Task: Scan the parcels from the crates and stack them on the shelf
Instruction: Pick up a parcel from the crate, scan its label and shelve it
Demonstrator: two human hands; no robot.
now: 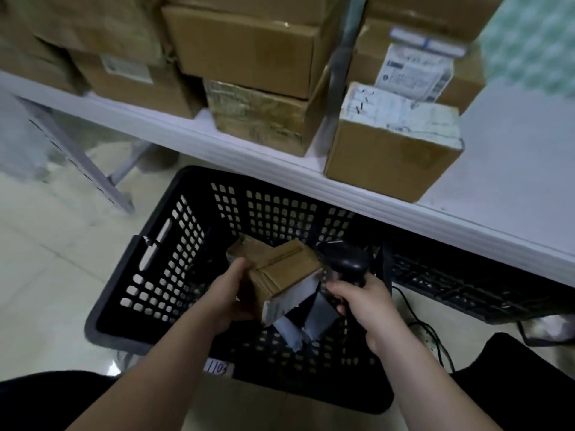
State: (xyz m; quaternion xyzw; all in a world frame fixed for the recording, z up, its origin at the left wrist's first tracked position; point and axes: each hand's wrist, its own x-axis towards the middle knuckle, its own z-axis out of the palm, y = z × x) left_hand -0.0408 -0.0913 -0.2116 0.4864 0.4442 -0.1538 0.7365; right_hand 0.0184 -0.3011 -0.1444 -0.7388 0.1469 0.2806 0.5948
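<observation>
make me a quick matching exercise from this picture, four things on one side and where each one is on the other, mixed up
Things
1. small cardboard parcel
2. black scanner
3. black crate
4. labelled box

Places
a. on the white shelf
b. gripped in the right hand
c. on the tiled floor
d. held in the left hand, above the crate

Pairs: 1-d, 2-b, 3-c, 4-a
</observation>
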